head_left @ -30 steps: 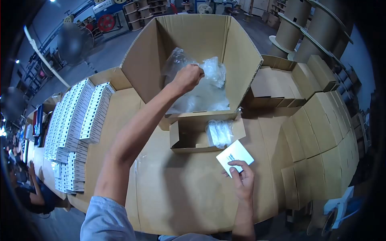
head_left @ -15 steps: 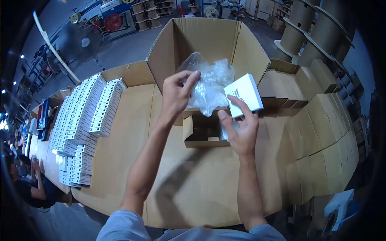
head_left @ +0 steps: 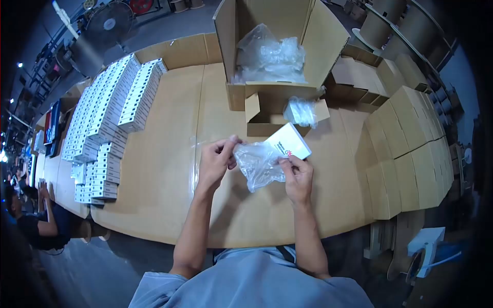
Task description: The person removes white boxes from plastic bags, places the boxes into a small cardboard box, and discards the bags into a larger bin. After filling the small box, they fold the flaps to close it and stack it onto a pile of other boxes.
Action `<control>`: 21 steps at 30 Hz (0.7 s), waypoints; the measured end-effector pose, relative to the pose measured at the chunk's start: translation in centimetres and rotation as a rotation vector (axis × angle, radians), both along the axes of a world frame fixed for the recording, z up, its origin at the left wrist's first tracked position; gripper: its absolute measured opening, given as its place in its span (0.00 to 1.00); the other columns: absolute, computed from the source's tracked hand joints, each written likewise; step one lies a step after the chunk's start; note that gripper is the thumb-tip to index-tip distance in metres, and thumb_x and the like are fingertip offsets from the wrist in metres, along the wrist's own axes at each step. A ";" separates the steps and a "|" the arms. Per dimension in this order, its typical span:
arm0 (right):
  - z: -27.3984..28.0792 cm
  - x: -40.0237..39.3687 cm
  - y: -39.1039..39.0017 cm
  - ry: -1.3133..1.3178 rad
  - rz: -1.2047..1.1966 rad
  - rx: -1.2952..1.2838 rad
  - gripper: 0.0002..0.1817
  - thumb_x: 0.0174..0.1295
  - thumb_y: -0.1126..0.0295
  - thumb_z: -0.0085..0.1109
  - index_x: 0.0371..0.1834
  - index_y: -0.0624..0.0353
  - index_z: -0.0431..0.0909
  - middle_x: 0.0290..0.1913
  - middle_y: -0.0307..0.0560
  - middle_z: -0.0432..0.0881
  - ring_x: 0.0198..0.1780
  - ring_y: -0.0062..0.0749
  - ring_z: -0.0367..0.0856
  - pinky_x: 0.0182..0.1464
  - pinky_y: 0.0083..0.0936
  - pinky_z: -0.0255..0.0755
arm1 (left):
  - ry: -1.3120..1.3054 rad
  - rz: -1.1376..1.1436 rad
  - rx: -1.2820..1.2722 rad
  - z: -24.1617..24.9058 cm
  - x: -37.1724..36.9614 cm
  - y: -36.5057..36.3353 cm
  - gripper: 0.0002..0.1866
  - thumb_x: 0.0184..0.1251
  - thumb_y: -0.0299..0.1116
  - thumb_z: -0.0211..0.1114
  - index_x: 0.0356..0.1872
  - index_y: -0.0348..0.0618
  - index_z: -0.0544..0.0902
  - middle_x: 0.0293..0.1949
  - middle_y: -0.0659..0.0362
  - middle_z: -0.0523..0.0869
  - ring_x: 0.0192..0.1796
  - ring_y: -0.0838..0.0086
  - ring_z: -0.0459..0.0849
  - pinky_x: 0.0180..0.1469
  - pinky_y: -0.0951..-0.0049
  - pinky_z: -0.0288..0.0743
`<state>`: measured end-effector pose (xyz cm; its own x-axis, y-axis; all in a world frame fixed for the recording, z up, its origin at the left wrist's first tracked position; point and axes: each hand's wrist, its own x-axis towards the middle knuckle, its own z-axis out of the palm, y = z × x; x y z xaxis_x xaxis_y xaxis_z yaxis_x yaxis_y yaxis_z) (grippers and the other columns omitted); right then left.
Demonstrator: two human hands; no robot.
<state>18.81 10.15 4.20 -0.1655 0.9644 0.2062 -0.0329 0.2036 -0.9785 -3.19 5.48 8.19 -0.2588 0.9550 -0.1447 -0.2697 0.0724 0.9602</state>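
Note:
My left hand (head_left: pixel 215 160) pinches the edge of a clear plastic bag (head_left: pixel 257 165), its thumb and forefinger together. The crinkled bag stretches across to my right hand (head_left: pixel 299 180), which grips a flat white box (head_left: pixel 290 141) with small printed text and a red mark. The bag overlaps the box's lower left side. Both hands are over the table, in front of a small open cardboard box (head_left: pixel 269 128). A bundle of clear plastic (head_left: pixel 302 112) sits at that box's right end.
Behind stands a large open carton (head_left: pixel 277 91) containing crumpled clear bags (head_left: pixel 269 56). Rows of small white boxes (head_left: pixel 105 110) are stacked at left. Brown cardboard boxes (head_left: pixel 411 149) line the right side. A person (head_left: pixel 38 218) sits at far left.
Both hands have come nearer my body, away from the large carton. A clear bag now spans between my hands, and the white box has moved down and tilted the other way.

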 end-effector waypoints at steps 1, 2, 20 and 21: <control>-0.2 0.0 -1.2 -0.010 -0.019 -0.044 0.08 0.67 0.71 0.70 0.40 0.66 0.89 0.31 0.39 0.84 0.35 0.20 0.77 0.36 0.23 0.72 | -0.118 0.067 -0.002 -0.6 1.0 -1.2 0.19 0.78 0.42 0.64 0.47 0.32 0.88 0.31 0.62 0.86 0.31 0.82 0.80 0.28 0.79 0.71; -0.4 0.0 -2.2 -0.018 -0.039 -0.084 0.09 0.68 0.69 0.69 0.40 0.67 0.89 0.31 0.38 0.82 0.34 0.18 0.75 0.34 0.22 0.70 | -0.235 0.133 0.000 -1.2 2.4 -2.2 0.19 0.79 0.43 0.64 0.50 0.33 0.87 0.34 0.61 0.87 0.34 0.81 0.82 0.31 0.77 0.73; -3.1 0.5 -6.5 -0.088 0.130 -0.187 0.18 0.71 0.59 0.69 0.37 0.67 0.87 0.25 0.33 0.78 0.28 0.14 0.67 0.29 0.21 0.60 | 0.233 0.188 -0.008 -4.8 4.3 -6.7 0.09 0.73 0.30 0.70 0.40 0.33 0.89 0.30 0.64 0.87 0.32 0.86 0.80 0.34 0.79 0.73; -3.3 0.7 -6.6 -0.132 0.209 -0.176 0.18 0.69 0.59 0.70 0.36 0.68 0.87 0.24 0.34 0.78 0.27 0.14 0.67 0.28 0.22 0.60 | 0.252 0.195 0.011 -4.8 4.3 -6.6 0.09 0.73 0.30 0.69 0.40 0.33 0.89 0.30 0.64 0.87 0.32 0.86 0.79 0.34 0.79 0.73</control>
<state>19.54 3.54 0.94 -0.3789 0.9254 0.0022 0.0738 0.0326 -0.9967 1.07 -1.15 3.36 -0.4637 0.8850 -0.0425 -0.0308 0.0319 0.9990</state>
